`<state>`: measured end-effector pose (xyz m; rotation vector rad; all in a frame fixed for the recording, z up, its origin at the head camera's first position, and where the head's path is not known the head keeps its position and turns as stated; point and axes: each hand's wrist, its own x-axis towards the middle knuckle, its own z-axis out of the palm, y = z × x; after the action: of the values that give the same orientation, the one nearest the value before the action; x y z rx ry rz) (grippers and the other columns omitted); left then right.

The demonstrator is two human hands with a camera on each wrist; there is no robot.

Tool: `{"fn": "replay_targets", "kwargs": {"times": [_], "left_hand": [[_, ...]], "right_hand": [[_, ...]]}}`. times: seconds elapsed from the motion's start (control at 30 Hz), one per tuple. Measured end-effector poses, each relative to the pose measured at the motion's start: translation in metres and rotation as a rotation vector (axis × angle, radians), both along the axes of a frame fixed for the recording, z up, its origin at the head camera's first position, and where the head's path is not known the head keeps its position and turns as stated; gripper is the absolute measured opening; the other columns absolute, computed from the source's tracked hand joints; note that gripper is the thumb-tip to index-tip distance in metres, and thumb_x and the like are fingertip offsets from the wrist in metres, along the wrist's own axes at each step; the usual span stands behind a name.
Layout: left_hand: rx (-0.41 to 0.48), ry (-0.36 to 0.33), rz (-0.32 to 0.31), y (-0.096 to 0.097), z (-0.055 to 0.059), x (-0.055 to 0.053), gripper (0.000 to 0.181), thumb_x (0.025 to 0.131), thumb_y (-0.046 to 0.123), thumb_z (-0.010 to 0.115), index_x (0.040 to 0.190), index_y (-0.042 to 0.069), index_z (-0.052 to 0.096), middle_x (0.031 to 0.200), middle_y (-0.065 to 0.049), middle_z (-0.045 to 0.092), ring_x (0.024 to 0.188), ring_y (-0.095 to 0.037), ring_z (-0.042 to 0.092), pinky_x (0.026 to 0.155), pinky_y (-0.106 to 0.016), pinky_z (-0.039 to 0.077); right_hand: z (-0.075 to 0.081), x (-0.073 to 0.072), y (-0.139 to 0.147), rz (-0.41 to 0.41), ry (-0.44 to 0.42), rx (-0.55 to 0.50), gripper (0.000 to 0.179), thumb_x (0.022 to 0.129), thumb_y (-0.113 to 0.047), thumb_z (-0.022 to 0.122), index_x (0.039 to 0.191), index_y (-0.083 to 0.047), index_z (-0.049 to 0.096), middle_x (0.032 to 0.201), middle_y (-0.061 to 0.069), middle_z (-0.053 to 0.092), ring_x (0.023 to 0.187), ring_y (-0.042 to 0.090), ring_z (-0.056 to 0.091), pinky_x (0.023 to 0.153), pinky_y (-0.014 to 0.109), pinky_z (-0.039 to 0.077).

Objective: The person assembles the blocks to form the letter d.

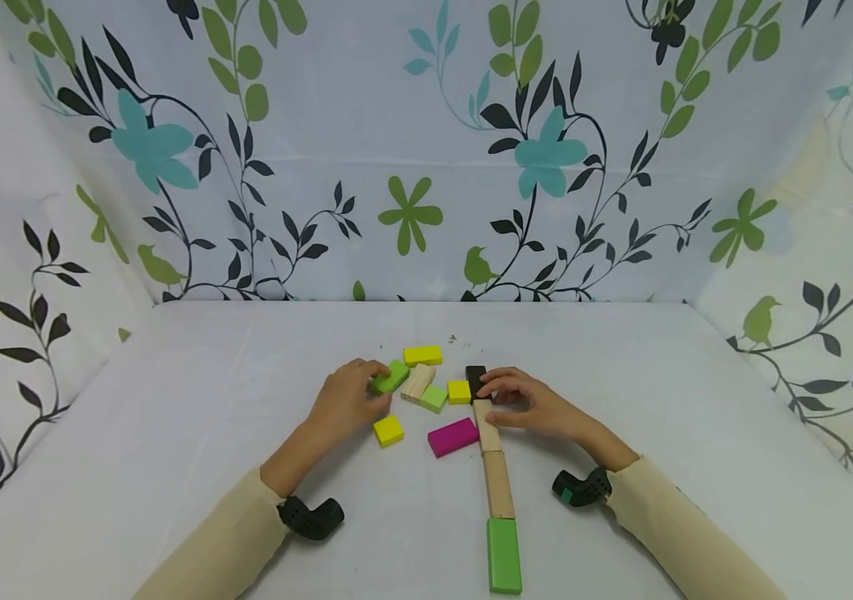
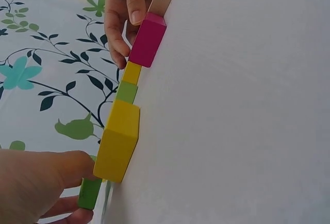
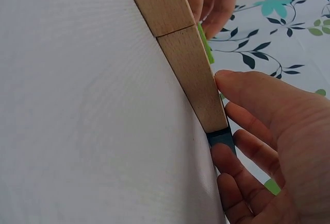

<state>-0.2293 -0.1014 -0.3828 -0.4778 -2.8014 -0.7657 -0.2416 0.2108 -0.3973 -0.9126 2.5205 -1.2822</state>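
Note:
My left hand [image 1: 351, 393] pinches a green block [image 1: 390, 377] between thumb and fingers, at the left edge of a loose group of blocks. In that group lie a yellow block [image 1: 423, 356], a plain wooden block [image 1: 418, 382], a light green block [image 1: 434, 398] and a small yellow block [image 1: 459, 392]. My right hand [image 1: 539, 407] rests at the far end of a row, its fingers bent loosely. Its fingertips touch the black block [image 1: 475, 377], partly covering it, while the thumb touches the adjoining wooden block [image 3: 192, 74].
Toward me the row continues with another wooden block [image 1: 499, 485] and a larger green block [image 1: 504, 556]. Left of the row lies a magenta block [image 1: 453, 437]; a yellow block [image 1: 388, 431] sits near my left wrist. Patterned cloth [image 1: 351, 100] hangs behind the white table [image 1: 208, 400].

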Motion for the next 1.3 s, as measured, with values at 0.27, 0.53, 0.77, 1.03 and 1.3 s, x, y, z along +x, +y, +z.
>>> {"fn": "replay_targets", "kwargs": {"times": [0.27, 0.53, 0.77, 1.03, 1.3], "left_hand": [[0.03, 0.109, 0.008, 0.0, 0.003, 0.009, 0.029, 0.083, 0.016, 0.075, 0.11, 0.007, 0.068, 0.108, -0.011, 0.066, 0.088, -0.024, 0.063, 0.081, -0.045, 0.048], [0.067, 0.184, -0.029, -0.001, 0.004, 0.021, 0.028, 0.081, 0.015, 0.076, 0.108, 0.007, 0.069, 0.107, -0.01, 0.067, 0.087, -0.024, 0.064, 0.08, -0.045, 0.049], [0.067, 0.246, -0.067, -0.002, 0.003, 0.032, 0.028, 0.08, 0.015, 0.078, 0.106, 0.008, 0.07, 0.103, -0.007, 0.067, 0.088, -0.023, 0.063, 0.079, -0.045, 0.048], [0.064, 0.268, -0.105, -0.001, 0.004, 0.043, 0.028, 0.079, 0.015, 0.08, 0.105, 0.01, 0.071, 0.099, -0.003, 0.067, 0.087, -0.02, 0.063, 0.08, -0.043, 0.049], [0.072, 0.276, -0.135, 0.0, 0.003, 0.05, 0.028, 0.077, 0.016, 0.08, 0.104, 0.01, 0.071, 0.098, -0.001, 0.067, 0.086, -0.017, 0.061, 0.081, -0.041, 0.048]], "right_hand": [[0.0, 0.0, -0.001, 0.007, 0.003, -0.006, 0.031, 0.089, -0.015, 0.072, 0.118, -0.008, 0.066, 0.14, 0.015, 0.048, 0.114, 0.029, 0.051, 0.097, 0.038, 0.045], [0.003, 0.0, -0.001, -0.002, 0.016, 0.017, 0.031, 0.089, -0.016, 0.072, 0.118, -0.007, 0.066, 0.14, 0.014, 0.048, 0.11, 0.027, 0.052, 0.096, 0.037, 0.045], [0.004, 0.0, 0.0, 0.004, 0.01, 0.015, 0.031, 0.089, -0.017, 0.072, 0.118, -0.008, 0.066, 0.139, 0.014, 0.048, 0.114, 0.028, 0.051, 0.097, 0.039, 0.045], [0.002, -0.001, 0.0, 0.007, 0.019, 0.005, 0.031, 0.088, -0.016, 0.073, 0.117, -0.007, 0.066, 0.139, 0.014, 0.049, 0.11, 0.027, 0.051, 0.095, 0.037, 0.045], [-0.001, -0.001, -0.001, 0.003, 0.021, 0.01, 0.031, 0.088, -0.016, 0.072, 0.117, -0.008, 0.066, 0.139, 0.014, 0.049, 0.113, 0.027, 0.05, 0.095, 0.036, 0.045]]}}
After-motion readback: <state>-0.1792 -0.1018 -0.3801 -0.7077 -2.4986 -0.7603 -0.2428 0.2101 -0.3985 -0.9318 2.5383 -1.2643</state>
